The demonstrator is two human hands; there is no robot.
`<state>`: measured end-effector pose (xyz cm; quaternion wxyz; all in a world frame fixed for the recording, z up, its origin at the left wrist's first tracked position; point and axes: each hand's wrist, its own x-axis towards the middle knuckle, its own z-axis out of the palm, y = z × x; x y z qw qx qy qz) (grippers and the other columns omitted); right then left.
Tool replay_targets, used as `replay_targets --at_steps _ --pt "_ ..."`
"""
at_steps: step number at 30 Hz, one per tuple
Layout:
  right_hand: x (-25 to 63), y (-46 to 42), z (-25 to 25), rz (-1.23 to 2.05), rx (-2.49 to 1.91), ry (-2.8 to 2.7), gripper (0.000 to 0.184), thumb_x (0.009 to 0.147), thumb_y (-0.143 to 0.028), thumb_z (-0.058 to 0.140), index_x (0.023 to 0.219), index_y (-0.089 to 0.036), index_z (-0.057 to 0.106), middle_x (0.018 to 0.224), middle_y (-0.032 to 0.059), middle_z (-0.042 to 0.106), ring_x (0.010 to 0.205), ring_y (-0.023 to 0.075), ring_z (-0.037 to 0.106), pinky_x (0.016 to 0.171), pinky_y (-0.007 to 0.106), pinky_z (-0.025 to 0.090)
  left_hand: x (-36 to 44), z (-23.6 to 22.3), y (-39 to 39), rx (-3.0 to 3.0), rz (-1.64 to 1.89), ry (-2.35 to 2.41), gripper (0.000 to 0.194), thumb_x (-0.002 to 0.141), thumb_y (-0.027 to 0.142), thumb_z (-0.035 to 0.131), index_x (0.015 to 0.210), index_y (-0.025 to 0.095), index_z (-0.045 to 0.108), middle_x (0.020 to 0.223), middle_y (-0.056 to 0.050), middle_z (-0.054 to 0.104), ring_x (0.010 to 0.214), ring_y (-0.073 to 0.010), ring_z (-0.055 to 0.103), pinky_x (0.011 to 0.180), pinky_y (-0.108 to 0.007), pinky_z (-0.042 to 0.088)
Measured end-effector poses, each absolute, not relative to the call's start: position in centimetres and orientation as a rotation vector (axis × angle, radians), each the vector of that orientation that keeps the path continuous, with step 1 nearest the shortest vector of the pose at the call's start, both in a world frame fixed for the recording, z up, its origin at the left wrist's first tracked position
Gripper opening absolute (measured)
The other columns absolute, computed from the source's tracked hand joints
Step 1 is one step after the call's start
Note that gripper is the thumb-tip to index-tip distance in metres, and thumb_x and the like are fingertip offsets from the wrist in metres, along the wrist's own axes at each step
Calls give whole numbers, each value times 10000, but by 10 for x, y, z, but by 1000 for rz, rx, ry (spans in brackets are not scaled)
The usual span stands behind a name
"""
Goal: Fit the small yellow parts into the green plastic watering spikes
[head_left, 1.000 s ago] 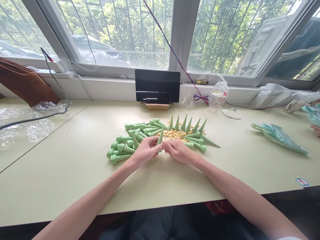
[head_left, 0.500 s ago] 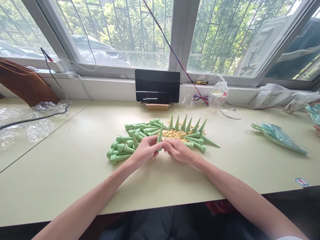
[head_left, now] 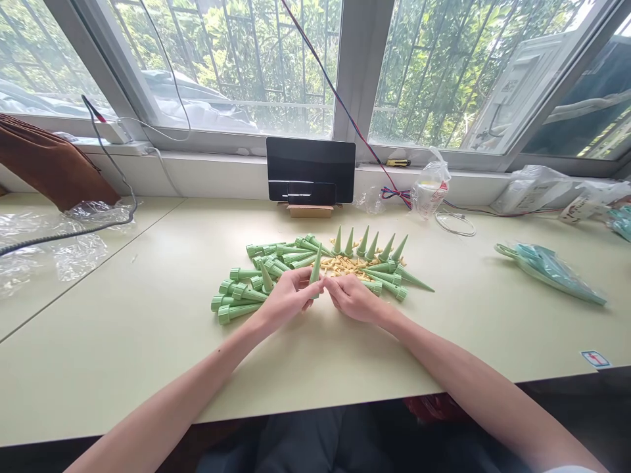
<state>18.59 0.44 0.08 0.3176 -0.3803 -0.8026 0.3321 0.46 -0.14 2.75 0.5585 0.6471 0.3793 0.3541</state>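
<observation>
At nine o'clock from the meeting hands, the heap (head_left: 273, 266) lay unmoved since half a second earlier. The left hand (head_left: 288, 293), wrist low and thumb forward, gripped one cone (head_left: 316, 266), tip up and leaning slightly toward one o'clock, as before. The right hand (head_left: 355, 299) curled, fingertips pinched against the left's; any piece inside was hidden. Near three o'clock, the teal bag (head_left: 622, 222) had slid outward, and a co-worker's hand had left view.
</observation>
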Motion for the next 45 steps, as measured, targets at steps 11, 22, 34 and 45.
replay_targets --at_steps 11,22,34,45 --pt "187 6 3 800 -940 -2061 399 1012 -434 366 732 -186 506 632 -19 492 577 116 428 576 248 334 3 25 2 1505 854 910 306 848 459 644 854 153 643 729 2 516 535 -78 436 464 -211 357" --pt "186 6 1 794 -928 -2081 451 1034 -410 281 675 -192 445 610 -26 459 569 115 405 601 260 333 5 25 -1 1559 851 925 301 856 464 636 852 163 635 652 28 443 535 -82 405 462 -207 337" --pt "187 9 -2 827 -954 -2066 489 1031 -446 278 613 -201 348 548 -33 394 519 111 372 550 260 308 4 24 0 1773 925 970 269 888 431 601 908 171 668 752 -6 555 578 -93 447 476 -205 389" --pt "189 9 3 784 -1068 -1742 414 1003 -497 360 760 -198 511 549 -44 418 482 110 397 506 243 323 1 23 5 2047 1231 1246 210 881 388 613 850 195 691 871 -37 560 665 -123 528 482 -214 469"
